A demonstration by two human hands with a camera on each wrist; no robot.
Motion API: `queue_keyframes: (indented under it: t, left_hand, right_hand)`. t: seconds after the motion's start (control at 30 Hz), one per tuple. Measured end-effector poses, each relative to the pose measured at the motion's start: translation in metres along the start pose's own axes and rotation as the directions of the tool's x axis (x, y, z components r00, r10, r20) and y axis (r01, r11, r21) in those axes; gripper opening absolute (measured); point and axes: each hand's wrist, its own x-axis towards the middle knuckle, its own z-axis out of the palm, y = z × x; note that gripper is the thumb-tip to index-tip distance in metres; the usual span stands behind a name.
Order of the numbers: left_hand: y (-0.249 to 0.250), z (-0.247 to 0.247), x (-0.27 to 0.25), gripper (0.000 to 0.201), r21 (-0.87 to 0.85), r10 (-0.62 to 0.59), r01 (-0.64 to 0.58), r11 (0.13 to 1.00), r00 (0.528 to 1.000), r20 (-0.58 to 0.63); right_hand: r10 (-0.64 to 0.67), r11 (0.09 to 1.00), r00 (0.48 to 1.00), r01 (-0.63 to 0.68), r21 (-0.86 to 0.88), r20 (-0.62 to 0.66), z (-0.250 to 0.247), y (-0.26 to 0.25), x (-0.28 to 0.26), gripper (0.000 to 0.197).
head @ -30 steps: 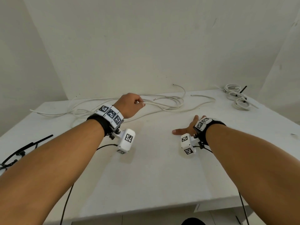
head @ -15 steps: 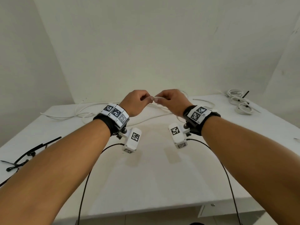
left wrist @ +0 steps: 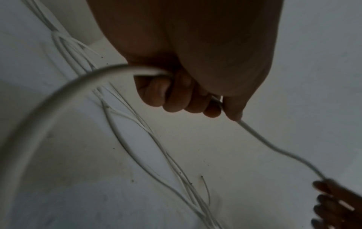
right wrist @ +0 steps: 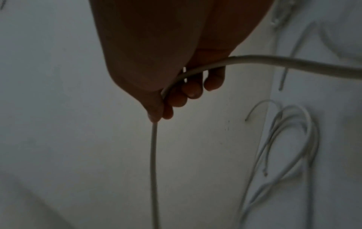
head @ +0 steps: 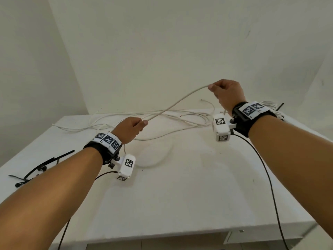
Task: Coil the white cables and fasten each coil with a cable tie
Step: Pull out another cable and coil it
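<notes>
A white cable (head: pixel 177 102) stretches in the air between my two hands. My left hand (head: pixel 132 128) grips it low over the table, fingers curled round it (left wrist: pixel 188 96); a loop of it sags below the wrist. My right hand (head: pixel 226 92) is raised higher at the right and pinches the same cable (right wrist: pixel 154 155) between thumb and fingers (right wrist: pixel 176 99). More loose white cables (head: pixel 180 117) lie tangled along the far side of the white table (head: pixel 180 195). Black cable ties (head: pixel 41 166) lie at the left edge.
Coiled white cables (head: pixel 272 105) with a black tie sit at the far right corner, partly hidden by my right wrist. Black camera leads (head: pixel 266 177) trail from both wrists over the table's front. A wall stands close behind the table.
My hands met at the cable, then drew apart: the right hand rose up and to the right with the cable, the left moved down and left, a length of cable now stretched between them.
</notes>
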Motion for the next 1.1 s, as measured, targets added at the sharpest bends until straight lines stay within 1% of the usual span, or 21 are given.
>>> queue_keyframes:
  t: [0.07,0.1,0.13,0.17,0.23,0.3,0.33,0.37,0.4,0.43,0.5,0.53,0.57,0.6,0.63,0.73,0.8,0.87,0.93,1.0,1.1]
  left_hand:
    - [-0.003,-0.002,0.000,0.041,-0.134,-0.038,0.037,0.990,0.999,-0.002]
    - [-0.001,-0.003,0.000,0.040,-0.203,-0.046,0.045,0.978,0.999,-0.002]
    - [0.002,-0.003,0.001,0.039,-0.231,-0.041,0.038,0.972,0.999,-0.009]
    - [0.005,-0.003,0.002,0.039,-0.211,-0.028,0.023,0.977,0.999,-0.023]
    - [0.013,-0.002,0.003,0.039,-0.108,0.010,-0.015,0.994,0.999,-0.049]
    - [0.021,-0.001,0.004,0.039,-0.025,0.051,-0.053,0.998,0.996,-0.067]
    - [0.025,-0.001,0.005,0.039,0.007,0.072,-0.072,0.997,0.995,-0.074]
    - [0.027,-0.001,0.005,0.039,0.032,0.089,-0.087,0.996,0.993,-0.078]
    - [0.030,0.000,0.005,0.039,0.049,0.104,-0.100,0.994,0.991,-0.080]
    - [0.032,0.000,0.005,0.039,0.061,0.116,-0.111,0.992,0.990,-0.079]
    - [0.036,0.001,0.004,0.039,0.080,0.127,-0.121,0.989,0.989,-0.070]
    - [0.039,0.001,0.004,0.039,0.085,0.130,-0.124,0.989,0.989,-0.066]
    - [0.042,0.002,0.004,0.039,0.084,0.131,-0.126,0.989,0.989,-0.065]
    - [0.046,0.002,0.004,0.039,0.076,0.137,-0.132,0.988,0.988,-0.067]
    - [0.049,0.002,0.003,0.039,0.064,0.146,-0.141,0.988,0.987,-0.069]
    - [0.058,0.001,0.001,0.038,0.042,0.181,-0.178,0.983,0.982,-0.062]
    - [0.061,-0.001,-0.001,0.038,0.022,0.179,-0.178,0.984,0.983,-0.050]
    - [0.059,-0.002,-0.004,0.038,-0.053,0.155,-0.156,0.986,0.988,-0.026]
    - [0.052,-0.005,-0.007,0.038,-0.201,0.112,-0.110,0.973,0.994,0.002]
    - [0.044,-0.007,-0.011,0.040,-0.349,0.058,-0.039,0.936,0.997,0.045]
    - [0.036,-0.006,-0.019,0.040,-0.451,0.014,0.030,0.892,0.996,0.092]
  right_hand:
    - [0.006,0.973,0.995,0.017,-0.230,0.097,0.002,0.004,0.001,0.017]
    - [0.014,0.932,0.991,0.035,-0.359,0.132,0.005,0.004,0.000,0.019]
    - [0.011,0.881,0.988,0.064,-0.469,0.154,0.010,0.002,-0.003,0.026]
    - [-0.013,0.833,0.984,0.110,-0.543,0.179,0.016,0.000,-0.006,0.038]
    - [-0.112,0.774,0.959,0.249,-0.582,0.262,0.031,-0.009,-0.016,0.060]
    - [-0.221,0.722,0.900,0.410,-0.557,0.376,0.046,-0.020,-0.026,0.067]
    - [-0.265,0.694,0.873,0.468,-0.547,0.410,0.053,-0.026,-0.031,0.068]
    - [-0.305,0.665,0.856,0.506,-0.550,0.418,0.059,-0.033,-0.036,0.069]
    - [-0.345,0.624,0.843,0.535,-0.570,0.413,0.064,-0.039,-0.041,0.072]
    - [-0.378,0.562,0.827,0.562,-0.606,0.416,0.068,-0.044,-0.045,0.075]
    - [-0.398,0.415,0.781,0.621,-0.665,0.481,0.078,-0.050,-0.052,0.076]
    - [-0.390,0.369,0.752,0.656,-0.659,0.531,0.084,-0.050,-0.056,0.072]
    - [-0.378,0.355,0.724,0.689,-0.632,0.577,0.090,-0.050,-0.059,0.066]
    - [-0.368,0.365,0.700,0.714,-0.598,0.612,0.095,-0.049,-0.063,0.059]
    - [-0.363,0.388,0.688,0.724,-0.569,0.628,0.099,-0.048,-0.066,0.054]
    - [-0.355,0.463,0.701,0.707,-0.535,0.619,0.107,-0.045,-0.069,0.039]
    - [-0.336,0.525,0.715,0.682,-0.509,0.613,0.106,-0.046,-0.065,0.024]
    - [-0.298,0.594,0.744,0.635,-0.493,0.599,0.099,-0.048,-0.057,0.026]
    - [-0.285,0.635,0.793,0.577,-0.513,0.538,0.089,-0.050,-0.046,0.028]
    - [-0.290,0.641,0.833,0.534,-0.551,0.470,0.079,-0.046,-0.036,0.027]
    - [-0.336,0.636,0.862,0.506,-0.583,0.381,0.070,-0.037,-0.027,0.026]
